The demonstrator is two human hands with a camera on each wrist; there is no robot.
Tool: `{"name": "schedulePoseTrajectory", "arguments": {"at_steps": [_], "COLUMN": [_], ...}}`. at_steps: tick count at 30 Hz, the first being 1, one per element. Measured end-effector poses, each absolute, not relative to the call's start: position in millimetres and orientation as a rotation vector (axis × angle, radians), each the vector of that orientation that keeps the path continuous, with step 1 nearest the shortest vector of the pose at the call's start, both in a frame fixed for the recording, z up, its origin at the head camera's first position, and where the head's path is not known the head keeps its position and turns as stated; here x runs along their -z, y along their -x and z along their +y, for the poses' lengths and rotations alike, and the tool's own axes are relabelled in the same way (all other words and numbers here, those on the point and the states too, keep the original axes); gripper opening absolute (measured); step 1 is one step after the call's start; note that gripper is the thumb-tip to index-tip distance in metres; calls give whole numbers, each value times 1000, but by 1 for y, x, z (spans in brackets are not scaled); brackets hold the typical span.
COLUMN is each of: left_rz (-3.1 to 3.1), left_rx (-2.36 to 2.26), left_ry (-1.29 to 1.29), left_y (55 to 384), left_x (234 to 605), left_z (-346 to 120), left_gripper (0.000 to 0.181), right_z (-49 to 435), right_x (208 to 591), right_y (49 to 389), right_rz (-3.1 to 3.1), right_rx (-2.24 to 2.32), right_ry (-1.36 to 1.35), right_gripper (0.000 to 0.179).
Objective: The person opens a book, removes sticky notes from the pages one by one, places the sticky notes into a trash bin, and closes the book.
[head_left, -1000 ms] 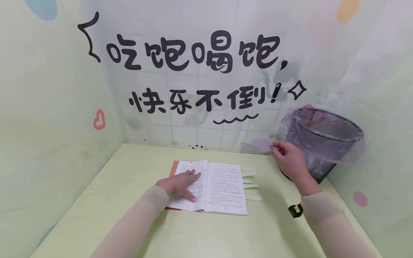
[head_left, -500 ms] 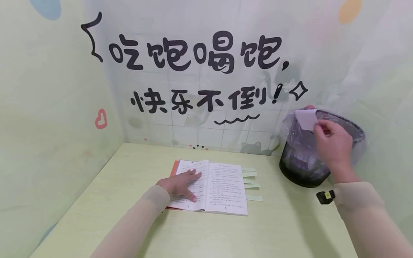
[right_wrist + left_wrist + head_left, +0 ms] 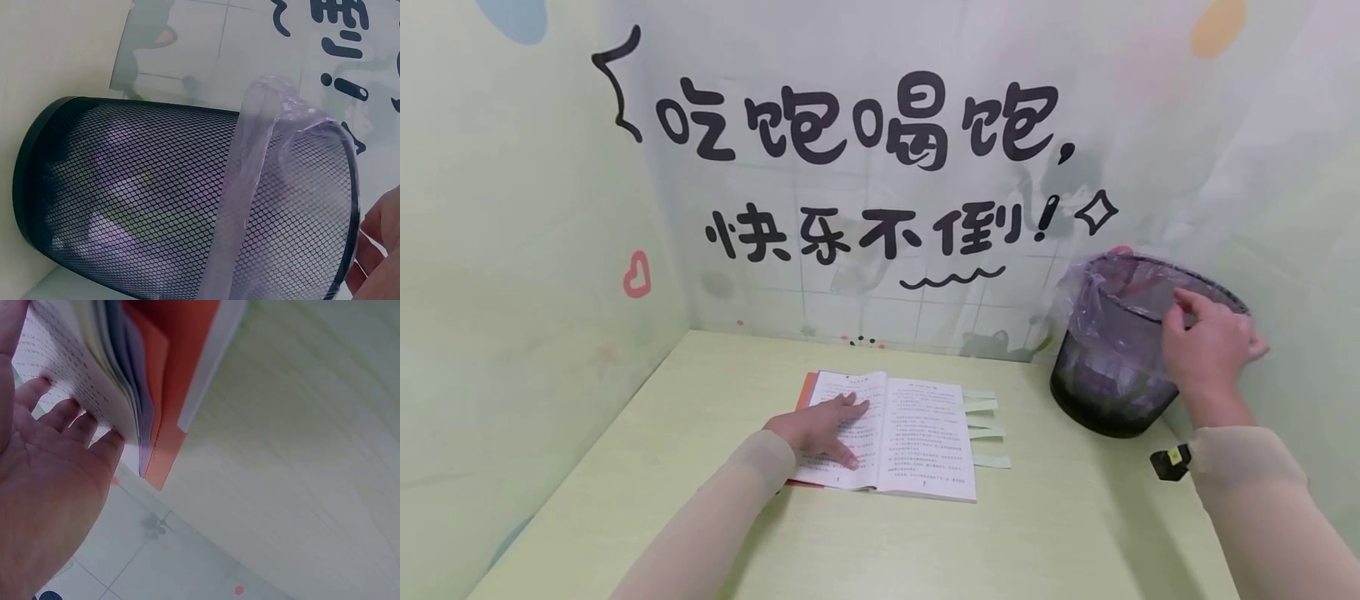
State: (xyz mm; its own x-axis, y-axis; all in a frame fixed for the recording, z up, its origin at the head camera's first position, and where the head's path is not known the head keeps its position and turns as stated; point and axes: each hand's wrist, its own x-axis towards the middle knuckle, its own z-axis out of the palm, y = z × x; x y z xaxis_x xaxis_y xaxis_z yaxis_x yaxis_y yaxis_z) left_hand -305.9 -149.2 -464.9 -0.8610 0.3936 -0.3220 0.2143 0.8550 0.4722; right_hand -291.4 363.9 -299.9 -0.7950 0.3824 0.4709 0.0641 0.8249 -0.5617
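My left hand (image 3: 823, 429) lies with fingers spread on the left page of an open book (image 3: 925, 442). In the left wrist view, its fingers (image 3: 81, 428) press on the printed page, and the book's orange cover (image 3: 169, 406) shows under the lifted edges of the pages. My right hand (image 3: 1210, 350) is over the near right rim of a black mesh bin (image 3: 1105, 400), fingers loosely bent, with nothing visible in them. In the right wrist view, part of that hand (image 3: 378, 250) appears just beside the bin's rim.
Several pale green paper strips (image 3: 988, 432) stick out from the book's right edge. A translucent purple bag (image 3: 240, 181) lines the bin and folds over its rim. Behind the table (image 3: 865, 550) stands a printed wall sheet (image 3: 865, 308).
The right hand carried a purple sticky note rightward to the bin and let go; the note is now out of sight. The left hand has stayed on the book.
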Motion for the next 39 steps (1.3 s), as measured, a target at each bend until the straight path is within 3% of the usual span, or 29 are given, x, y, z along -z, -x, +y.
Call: {"name": "schedulePoseTrajectory", "arguments": {"at_steps": [8,19,39], "left_rz": [2619,2605,2596], "left_rx": [-573,-624,-643], "left_ry": [-426,-482,-458], "left_y": [308,310,311], "left_x": [467,470,469], "left_z": [-147,-150,-150], "left_gripper": [113,113,114], "right_z": [336,277,231], "right_x": [310,358,448], "right_y": [285,296,327], "right_rz": [-2333,-2288,-2881], "right_rx": [-642,-571,-508], "right_ry": [168,-247,-346], "right_gripper": [45,26,34]}}
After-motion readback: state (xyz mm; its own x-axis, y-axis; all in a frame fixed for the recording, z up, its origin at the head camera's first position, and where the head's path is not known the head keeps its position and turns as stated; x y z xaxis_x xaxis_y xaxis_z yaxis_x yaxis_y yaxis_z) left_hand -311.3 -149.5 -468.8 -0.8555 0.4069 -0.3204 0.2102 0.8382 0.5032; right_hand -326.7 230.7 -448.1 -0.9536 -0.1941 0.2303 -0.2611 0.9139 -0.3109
